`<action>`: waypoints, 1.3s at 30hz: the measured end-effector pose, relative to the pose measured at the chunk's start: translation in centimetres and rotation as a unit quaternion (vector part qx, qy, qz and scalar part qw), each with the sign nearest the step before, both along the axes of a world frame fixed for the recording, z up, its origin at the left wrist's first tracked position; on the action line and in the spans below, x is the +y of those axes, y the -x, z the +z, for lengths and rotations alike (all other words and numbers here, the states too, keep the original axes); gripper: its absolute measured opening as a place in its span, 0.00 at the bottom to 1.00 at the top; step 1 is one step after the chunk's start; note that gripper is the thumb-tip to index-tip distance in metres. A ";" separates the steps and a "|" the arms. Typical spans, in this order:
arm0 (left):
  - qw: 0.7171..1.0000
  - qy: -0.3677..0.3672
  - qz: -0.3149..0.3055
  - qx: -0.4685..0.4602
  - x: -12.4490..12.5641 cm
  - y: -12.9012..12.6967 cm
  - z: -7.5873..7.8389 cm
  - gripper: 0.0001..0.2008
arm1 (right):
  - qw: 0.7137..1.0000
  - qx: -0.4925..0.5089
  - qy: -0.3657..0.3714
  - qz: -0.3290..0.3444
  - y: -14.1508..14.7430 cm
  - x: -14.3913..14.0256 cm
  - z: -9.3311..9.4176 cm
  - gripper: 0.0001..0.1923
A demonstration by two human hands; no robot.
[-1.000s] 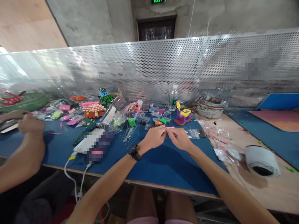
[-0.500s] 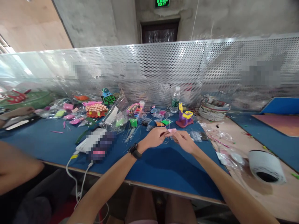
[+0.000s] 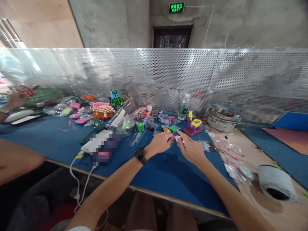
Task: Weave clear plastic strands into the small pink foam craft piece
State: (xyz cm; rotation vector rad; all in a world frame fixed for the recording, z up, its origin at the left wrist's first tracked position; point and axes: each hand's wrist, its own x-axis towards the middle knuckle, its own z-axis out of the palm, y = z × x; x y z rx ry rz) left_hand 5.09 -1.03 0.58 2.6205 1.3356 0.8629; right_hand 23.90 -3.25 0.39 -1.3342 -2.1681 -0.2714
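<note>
Over the blue mat, my left hand is closed, pinching a thin wire that bends up in a loop above the fingers. Just to its right, my right hand has its thumb and fingers closed on a small pale pink piece, which looks like soft clay. The two hands are slightly apart. A purple and yellow clay figure stands behind the right hand. Green clay and orange clay in clear bags lie beyond the fingertips.
A water bottle stands by the perforated metal screen. To the left are a white power bank with cables, bagged clay and a pink-orange clay model. At right sit a paper-wrapped basket and white cup. A co-worker's hand is far left.
My hands have drawn slightly apart, with the pink piece now at my right fingers. The view has shifted a little. The co-worker's hand has risen to a red object.
</note>
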 end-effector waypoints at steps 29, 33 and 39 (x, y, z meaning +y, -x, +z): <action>0.981 0.018 -0.152 -0.119 -0.8 -1.1 0.3 0.14 | 0.920 0.388 0.015 0.055 2.0 -0.2 -0.8 0.32; 0.980 0.034 -0.150 -0.130 -0.5 -1.1 0.2 0.15 | 0.896 0.436 0.071 0.044 2.2 -0.1 -0.4 0.31; 0.978 0.060 -0.153 -0.130 -0.6 -1.0 0.3 0.16 | 0.907 0.412 0.074 0.048 2.1 0.0 -0.6 0.27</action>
